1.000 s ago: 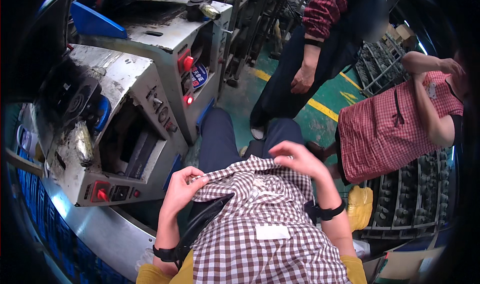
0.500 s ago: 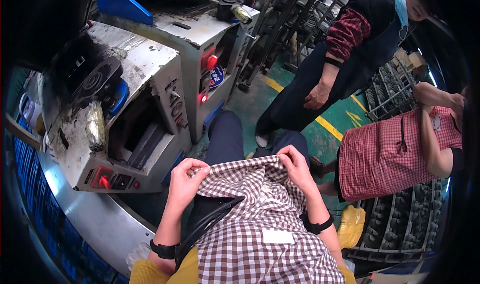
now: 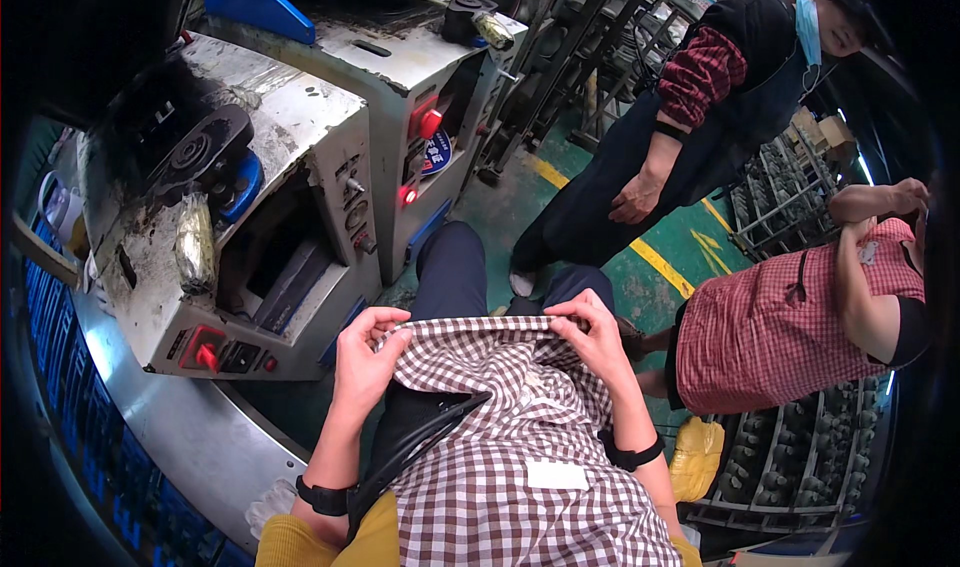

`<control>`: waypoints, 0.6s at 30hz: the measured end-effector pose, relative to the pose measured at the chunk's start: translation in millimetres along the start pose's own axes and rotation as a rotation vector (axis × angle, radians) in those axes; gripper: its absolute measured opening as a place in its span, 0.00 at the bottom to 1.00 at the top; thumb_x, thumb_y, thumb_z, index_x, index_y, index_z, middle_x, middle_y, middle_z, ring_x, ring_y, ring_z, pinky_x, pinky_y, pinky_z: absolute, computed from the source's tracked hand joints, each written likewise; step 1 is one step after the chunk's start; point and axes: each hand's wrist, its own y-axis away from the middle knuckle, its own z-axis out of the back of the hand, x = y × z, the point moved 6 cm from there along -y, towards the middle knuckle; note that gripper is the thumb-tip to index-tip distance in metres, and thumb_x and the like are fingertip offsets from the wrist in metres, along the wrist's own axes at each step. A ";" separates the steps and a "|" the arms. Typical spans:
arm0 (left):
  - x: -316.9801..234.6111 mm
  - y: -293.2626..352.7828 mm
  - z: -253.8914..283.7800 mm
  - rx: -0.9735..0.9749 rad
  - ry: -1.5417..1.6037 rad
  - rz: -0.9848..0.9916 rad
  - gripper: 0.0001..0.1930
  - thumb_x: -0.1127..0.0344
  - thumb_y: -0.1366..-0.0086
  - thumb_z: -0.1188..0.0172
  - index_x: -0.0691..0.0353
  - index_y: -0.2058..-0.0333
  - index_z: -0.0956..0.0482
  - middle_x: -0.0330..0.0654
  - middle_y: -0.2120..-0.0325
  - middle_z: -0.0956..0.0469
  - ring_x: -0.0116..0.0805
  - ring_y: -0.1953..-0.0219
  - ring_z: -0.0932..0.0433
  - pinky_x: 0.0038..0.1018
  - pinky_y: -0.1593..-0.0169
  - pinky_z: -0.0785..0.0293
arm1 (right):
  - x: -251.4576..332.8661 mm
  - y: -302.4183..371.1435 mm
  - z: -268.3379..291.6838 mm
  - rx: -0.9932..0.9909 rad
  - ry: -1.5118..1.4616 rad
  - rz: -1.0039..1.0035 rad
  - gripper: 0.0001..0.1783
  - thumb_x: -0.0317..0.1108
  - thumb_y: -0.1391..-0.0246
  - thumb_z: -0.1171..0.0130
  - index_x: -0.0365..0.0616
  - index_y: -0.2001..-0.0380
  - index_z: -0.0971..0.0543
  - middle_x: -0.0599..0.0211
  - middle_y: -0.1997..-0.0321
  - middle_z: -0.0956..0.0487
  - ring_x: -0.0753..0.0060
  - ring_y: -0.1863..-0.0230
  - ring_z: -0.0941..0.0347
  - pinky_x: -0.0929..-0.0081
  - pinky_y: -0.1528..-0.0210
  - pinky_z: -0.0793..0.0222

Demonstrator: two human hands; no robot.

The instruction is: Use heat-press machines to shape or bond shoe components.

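Observation:
A brown-and-white checked apron (image 3: 480,487) covers my front, with a white patch on it. My left hand (image 3: 366,355) pinches one end of its hem between thumb and fingers. At the other end, my right hand (image 3: 588,329) pinches the same hem. Between the two hands the hem is drawn nearly straight, and the cloth below it falls in folds. Black bands sit on both my wrists. Beneath the raised cloth, my dark trousers (image 3: 450,267) show.
On the left stand two worn white machines (image 3: 330,117) with red switches, beside a curved metal surface (image 3: 190,437). One person (image 3: 690,117) in dark overalls stands ahead right; another in a red checked apron (image 3: 770,327) is nearer. Racks (image 3: 790,437) and a yellow bag (image 3: 697,457) are on the right.
My right hand has shifted slightly left along the hem, and the hem looks straighter. The person in the red checked apron has raised a hand.

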 end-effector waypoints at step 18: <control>-5.1 2.1 -9.2 0.048 -0.347 -0.014 0.08 0.71 0.39 0.34 0.72 0.72 0.19 0.36 0.81 0.22 0.21 0.75 0.28 0.24 0.67 0.30 | -33.3 0.0 9.1 -0.341 -0.255 -0.112 0.11 0.36 0.34 0.42 0.38 0.62 0.24 0.64 0.69 0.23 0.75 0.67 0.27 0.72 0.62 0.31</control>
